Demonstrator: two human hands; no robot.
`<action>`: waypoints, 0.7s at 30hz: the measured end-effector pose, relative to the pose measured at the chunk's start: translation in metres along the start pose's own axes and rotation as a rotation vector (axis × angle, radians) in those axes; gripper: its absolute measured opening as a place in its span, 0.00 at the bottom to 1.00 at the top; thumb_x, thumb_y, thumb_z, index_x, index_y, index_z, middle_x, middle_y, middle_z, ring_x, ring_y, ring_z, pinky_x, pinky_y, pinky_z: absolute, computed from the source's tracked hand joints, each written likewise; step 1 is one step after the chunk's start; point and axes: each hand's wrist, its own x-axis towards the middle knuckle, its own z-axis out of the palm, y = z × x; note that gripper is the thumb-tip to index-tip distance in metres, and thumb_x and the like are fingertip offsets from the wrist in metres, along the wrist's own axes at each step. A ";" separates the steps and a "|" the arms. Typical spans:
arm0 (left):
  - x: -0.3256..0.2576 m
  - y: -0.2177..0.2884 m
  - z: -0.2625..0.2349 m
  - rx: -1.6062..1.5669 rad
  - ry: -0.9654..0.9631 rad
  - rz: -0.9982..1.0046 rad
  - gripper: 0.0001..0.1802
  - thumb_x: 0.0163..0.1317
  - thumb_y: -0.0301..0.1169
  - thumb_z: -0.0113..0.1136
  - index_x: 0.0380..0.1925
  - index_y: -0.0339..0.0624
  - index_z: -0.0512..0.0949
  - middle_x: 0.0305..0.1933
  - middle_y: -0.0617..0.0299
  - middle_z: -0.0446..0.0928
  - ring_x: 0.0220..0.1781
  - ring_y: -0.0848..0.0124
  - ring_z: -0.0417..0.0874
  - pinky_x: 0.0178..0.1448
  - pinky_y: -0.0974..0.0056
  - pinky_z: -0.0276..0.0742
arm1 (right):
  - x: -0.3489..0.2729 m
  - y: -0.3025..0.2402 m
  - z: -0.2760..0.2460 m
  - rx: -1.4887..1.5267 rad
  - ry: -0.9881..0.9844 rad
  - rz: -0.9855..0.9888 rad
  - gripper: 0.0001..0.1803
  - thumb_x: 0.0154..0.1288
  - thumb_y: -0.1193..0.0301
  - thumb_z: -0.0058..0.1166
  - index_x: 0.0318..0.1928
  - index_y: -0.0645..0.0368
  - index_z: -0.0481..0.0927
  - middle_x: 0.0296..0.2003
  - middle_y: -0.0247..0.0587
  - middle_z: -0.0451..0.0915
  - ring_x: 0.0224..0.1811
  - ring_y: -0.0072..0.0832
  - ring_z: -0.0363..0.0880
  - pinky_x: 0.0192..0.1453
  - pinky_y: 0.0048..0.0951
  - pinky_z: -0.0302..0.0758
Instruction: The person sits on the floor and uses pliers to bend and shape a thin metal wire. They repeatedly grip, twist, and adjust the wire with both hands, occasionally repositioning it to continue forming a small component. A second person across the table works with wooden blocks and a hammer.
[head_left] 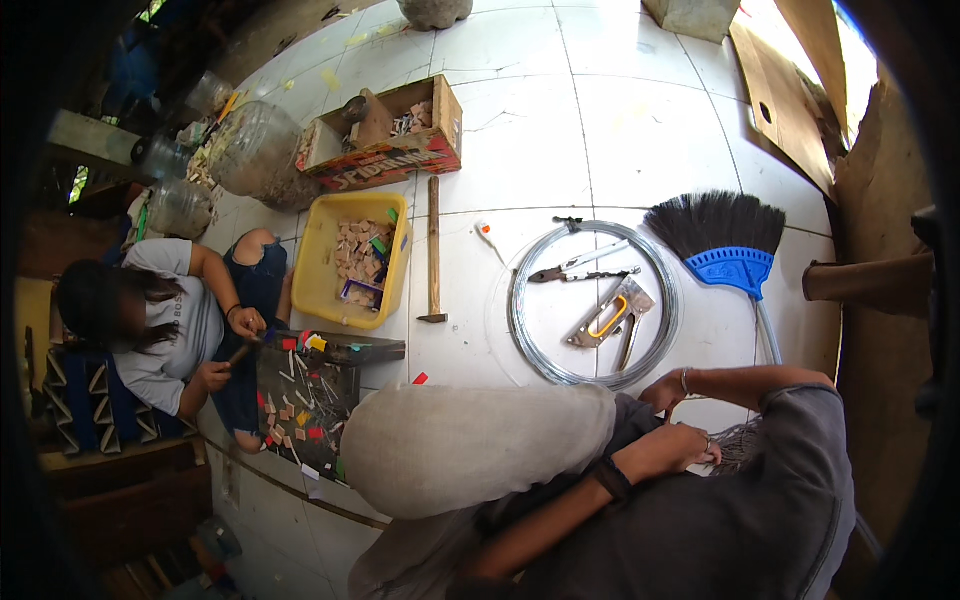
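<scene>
My left hand (pixel 682 446), with a dark band at the wrist, is closed in a pinch at the lower right. A loose bundle of thin grey wire (pixel 738 447) lies beside its fingertips; what the fingers hold is too small to make out. Just beyond it, my right hand (pixel 662 392), wearing a light bracelet, has curled fingers, partly hidden by my left hand and dark clothing. A coil of silvery wire (pixel 516 325) lies on the tiles ahead. Within it rest pliers (pixel 548 274), a metal tool with a yellow-edged handle opening (pixel 606 318) and other metal tools.
A broom (pixel 725 255) lies right of the coil, a hammer (pixel 434 250) left. A yellow tub (pixel 400 290) holds small wooden pieces; beyond stands a wooden box (pixel 447 120). At left, a seated co-worker (pixel 170 310) grips a tool over a dark surface strewn with coloured pieces.
</scene>
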 end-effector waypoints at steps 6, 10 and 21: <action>-0.005 -0.011 0.007 -0.039 -0.010 -0.005 0.12 0.72 0.36 0.51 0.46 0.47 0.83 0.44 0.55 0.82 0.50 0.55 0.82 0.53 0.56 0.76 | 0.002 -0.007 0.015 0.110 0.081 -0.145 0.21 0.64 0.69 0.62 0.56 0.57 0.76 0.53 0.38 0.79 0.56 0.33 0.75 0.59 0.38 0.73; -0.001 -0.010 0.008 -0.044 0.002 0.038 0.12 0.71 0.35 0.52 0.45 0.46 0.83 0.43 0.55 0.83 0.49 0.55 0.81 0.55 0.56 0.75 | -0.014 -0.028 0.019 0.156 0.096 -0.259 0.18 0.68 0.67 0.59 0.56 0.56 0.77 0.52 0.33 0.79 0.55 0.28 0.75 0.57 0.34 0.74; -0.017 0.071 -0.031 0.248 0.730 0.390 0.18 0.64 0.23 0.54 0.55 0.44 0.78 0.44 0.56 0.75 0.49 0.56 0.77 0.57 0.54 0.74 | -0.131 -0.166 0.027 0.155 0.140 -0.419 0.14 0.71 0.65 0.56 0.51 0.60 0.78 0.46 0.29 0.78 0.47 0.18 0.76 0.55 0.25 0.74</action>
